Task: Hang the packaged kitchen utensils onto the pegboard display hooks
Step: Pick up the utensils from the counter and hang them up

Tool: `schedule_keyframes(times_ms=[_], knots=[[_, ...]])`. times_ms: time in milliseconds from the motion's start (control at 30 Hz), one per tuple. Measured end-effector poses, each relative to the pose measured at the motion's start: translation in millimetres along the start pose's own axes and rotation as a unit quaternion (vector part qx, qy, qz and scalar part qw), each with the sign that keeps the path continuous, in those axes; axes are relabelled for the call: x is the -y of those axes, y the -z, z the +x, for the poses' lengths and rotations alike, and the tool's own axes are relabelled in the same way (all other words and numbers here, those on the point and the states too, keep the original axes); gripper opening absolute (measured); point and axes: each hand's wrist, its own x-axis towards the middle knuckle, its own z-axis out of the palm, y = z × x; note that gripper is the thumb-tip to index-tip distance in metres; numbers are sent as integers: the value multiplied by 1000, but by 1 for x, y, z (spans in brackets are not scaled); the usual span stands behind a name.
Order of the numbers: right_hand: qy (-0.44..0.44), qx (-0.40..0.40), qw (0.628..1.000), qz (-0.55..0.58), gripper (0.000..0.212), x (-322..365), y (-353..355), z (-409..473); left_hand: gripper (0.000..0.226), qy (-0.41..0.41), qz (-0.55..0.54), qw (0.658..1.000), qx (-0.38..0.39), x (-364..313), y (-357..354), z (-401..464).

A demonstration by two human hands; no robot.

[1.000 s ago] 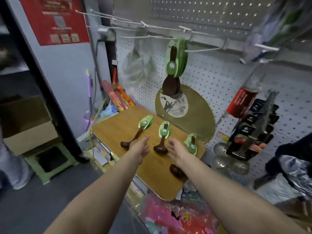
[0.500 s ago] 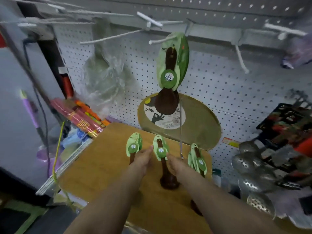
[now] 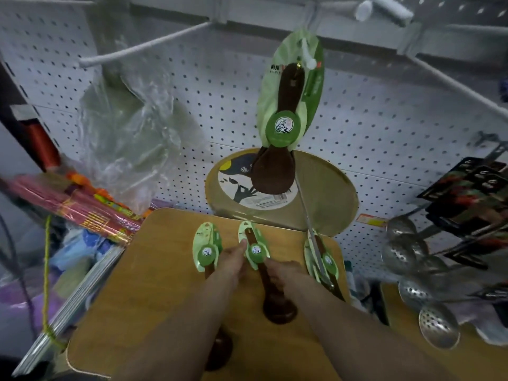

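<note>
On the pegboard (image 3: 384,127): one carded spoon (image 3: 286,125) hung from its hook, showing me the target.
Board (image 3: 154,292): staged three more flat.
Middle spoon (image 3: 257,254): my left hand (image 3: 233,264) pinched its card; my right hand (image 3: 283,272) curled round the handle, for lifting.

A crumpled clear plastic bag (image 3: 129,133) hangs at the upper left. Below it lie red and orange packets (image 3: 82,210). A round wooden board (image 3: 324,199) leans upright, and perforated metal skimmers (image 3: 437,325) cluster at right.
</note>
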Motion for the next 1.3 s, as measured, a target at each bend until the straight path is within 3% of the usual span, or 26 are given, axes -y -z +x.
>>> schedule_keyframes(times_ms=[133, 433, 600, 700, 967, 1167, 1300], knots=[[-1, 27, 999, 36, 33, -3, -9, 4, 39, 17, -22, 1000, 14, -1, -3, -7], [-7, 39, 994, 106, 31, -9, -18, 3, 43, 31, -85, 996, 11, 8, -6, -9], [25, 52, 984, 166, 10, -22, -17, -4, 34, 31, -82, 996, -4, 14, -9, -10], [38, 81, 972, 218, 11, -28, -13, -16, 38, 14, -57, 998, -6, 13, -7, -19], [66, 188, 960, 199, 11, -62, 13, -63, 40, -37, -32, 998, 32, 0, -21, -59], [96, 185, 955, 210, 10, -107, 69, -101, 43, -42, -56, 997, 18, 33, -56, -108], [125, 155, 948, 246, 17, -159, 123, -125, 21, -79, -48, 996, 3, 66, -100, -180]])
